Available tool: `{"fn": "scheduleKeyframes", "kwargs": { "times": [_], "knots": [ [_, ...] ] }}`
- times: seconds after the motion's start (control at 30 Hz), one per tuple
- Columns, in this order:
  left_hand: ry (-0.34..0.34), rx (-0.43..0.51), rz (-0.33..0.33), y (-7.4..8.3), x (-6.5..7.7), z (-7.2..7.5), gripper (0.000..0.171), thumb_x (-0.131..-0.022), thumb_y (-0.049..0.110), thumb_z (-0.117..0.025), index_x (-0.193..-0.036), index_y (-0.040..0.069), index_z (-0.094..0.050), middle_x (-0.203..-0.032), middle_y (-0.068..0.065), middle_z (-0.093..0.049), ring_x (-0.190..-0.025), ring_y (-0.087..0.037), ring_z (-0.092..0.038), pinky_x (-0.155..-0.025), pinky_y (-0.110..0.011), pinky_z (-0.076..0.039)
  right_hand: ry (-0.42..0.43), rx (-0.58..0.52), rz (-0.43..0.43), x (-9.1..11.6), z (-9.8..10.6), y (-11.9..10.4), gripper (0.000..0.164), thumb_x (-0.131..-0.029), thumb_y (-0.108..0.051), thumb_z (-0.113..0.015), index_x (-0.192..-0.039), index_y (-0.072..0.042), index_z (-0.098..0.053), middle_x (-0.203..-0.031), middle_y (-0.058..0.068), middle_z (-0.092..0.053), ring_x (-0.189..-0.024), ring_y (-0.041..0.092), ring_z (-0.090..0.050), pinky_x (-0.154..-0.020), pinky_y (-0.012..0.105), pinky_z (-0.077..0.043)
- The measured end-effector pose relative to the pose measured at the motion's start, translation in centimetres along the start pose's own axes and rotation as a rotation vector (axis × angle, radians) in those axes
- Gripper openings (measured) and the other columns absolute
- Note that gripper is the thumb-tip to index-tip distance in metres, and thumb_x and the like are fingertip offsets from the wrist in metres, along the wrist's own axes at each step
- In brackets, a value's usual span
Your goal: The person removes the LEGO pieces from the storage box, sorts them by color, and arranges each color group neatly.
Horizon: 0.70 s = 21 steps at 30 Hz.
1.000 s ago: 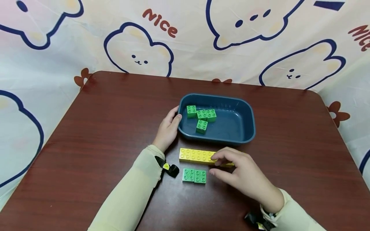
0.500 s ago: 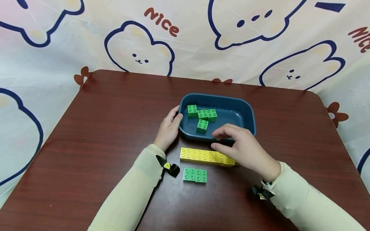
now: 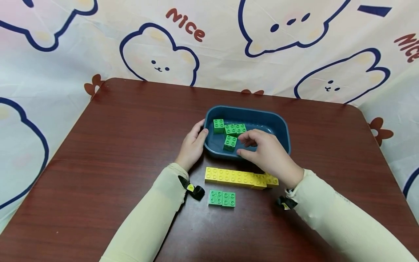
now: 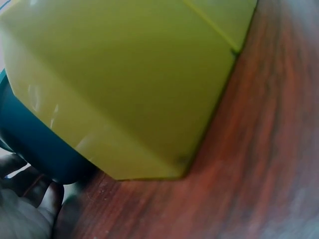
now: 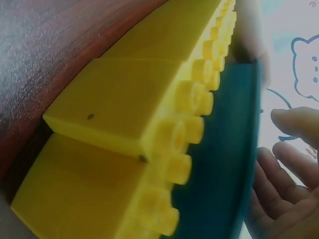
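Observation:
In the head view, a dark blue tray (image 3: 268, 154) holds several green toy building bricks (image 3: 218, 126). My left hand (image 3: 192, 146) holds the tray's left end, thumb at the rim. Over the tray's front rim reaches my right hand (image 3: 266, 151), thumb and fingers apart, nothing between them. Its fingertips are close to the nearest green brick (image 3: 230, 143). In front of the tray lies a row of joined yellow bricks (image 3: 235, 177), its right end partly under the right wrist. The yellow row fills much of both wrist views.
Two light green bricks (image 3: 222, 198) sit side by side in front of the yellow row. All of this is on a brown wooden table (image 3: 131, 138). A patterned cloth (image 3: 222, 47) hangs behind and beside the table.
My right hand has moved from the yellow row forward over the tray, toward the green bricks. The row's right end has come into view. The left hand stays at the tray.

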State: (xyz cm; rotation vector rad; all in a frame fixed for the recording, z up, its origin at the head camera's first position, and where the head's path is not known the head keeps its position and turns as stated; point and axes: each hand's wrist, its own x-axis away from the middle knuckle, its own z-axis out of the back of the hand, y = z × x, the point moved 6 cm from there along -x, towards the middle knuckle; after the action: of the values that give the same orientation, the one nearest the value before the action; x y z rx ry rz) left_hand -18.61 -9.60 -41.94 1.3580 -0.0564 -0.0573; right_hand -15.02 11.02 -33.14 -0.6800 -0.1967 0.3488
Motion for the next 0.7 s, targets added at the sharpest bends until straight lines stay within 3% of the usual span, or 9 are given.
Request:
{"fn": "scheduleKeyframes", "kwargs": {
  "times": [0.7],
  "knots": [
    [-0.003, 0.002, 0.017, 0.0, 0.0, 0.0, 0.045, -0.109, 0.031, -0.043, -0.153, 0.023, -0.044, -0.151, 0.003, -0.047, -0.141, -0.014, -0.039, -0.116, -0.043, -0.031, -0.019, 0.040, -0.125, -2.7, -2.1, 1.9, 0.039, -0.090, -0.023, -0.078, -0.125, -0.009, -0.066, -0.115, 0.005, -0.066, -0.099, 0.019, -0.065, -0.084, 0.039, -0.057]
  ]
}}
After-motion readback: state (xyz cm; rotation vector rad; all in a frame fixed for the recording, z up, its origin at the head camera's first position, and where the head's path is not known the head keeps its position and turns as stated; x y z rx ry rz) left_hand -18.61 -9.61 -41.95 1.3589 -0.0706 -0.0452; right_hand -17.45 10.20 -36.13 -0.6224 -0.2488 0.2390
